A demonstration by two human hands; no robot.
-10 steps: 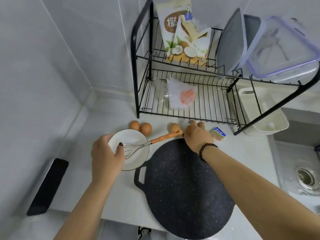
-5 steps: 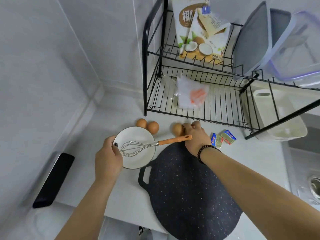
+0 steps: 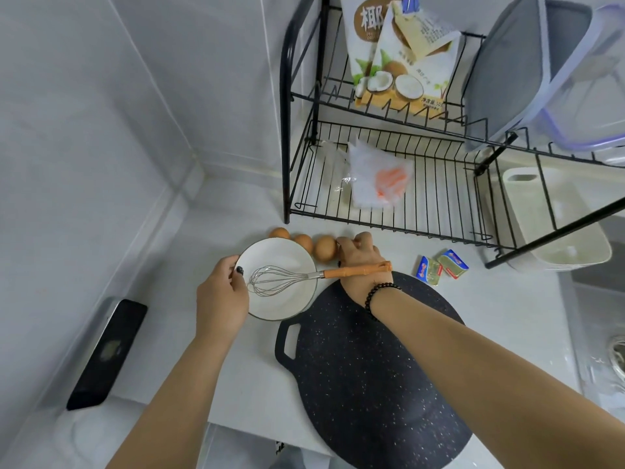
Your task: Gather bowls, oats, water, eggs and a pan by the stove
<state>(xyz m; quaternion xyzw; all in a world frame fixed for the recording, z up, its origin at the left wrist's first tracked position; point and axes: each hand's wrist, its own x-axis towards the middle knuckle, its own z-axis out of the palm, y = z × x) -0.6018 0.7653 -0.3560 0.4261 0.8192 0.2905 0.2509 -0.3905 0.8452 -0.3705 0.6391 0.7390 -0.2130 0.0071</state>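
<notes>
Starting at the left edge of the counter [image 3: 243, 377], a dark phone [image 3: 108, 353] lies far from the work. The left hand [image 3: 221, 299] grips the near-left rim of the white bowl [image 3: 280, 258], thumb over the edge; a whisk [image 3: 287, 277] rests across it, so the bowl should stay level. Three eggs [image 3: 325, 248] lie in a row along the far edge, touching the bowl. The right hand [image 3: 360, 257], fingers curled, seems to pinch a fourth egg beside them; I cannot see it clearly. It should be set down gently against the row. The black pan [image 3: 372, 384] lies at the near edge.
</notes>
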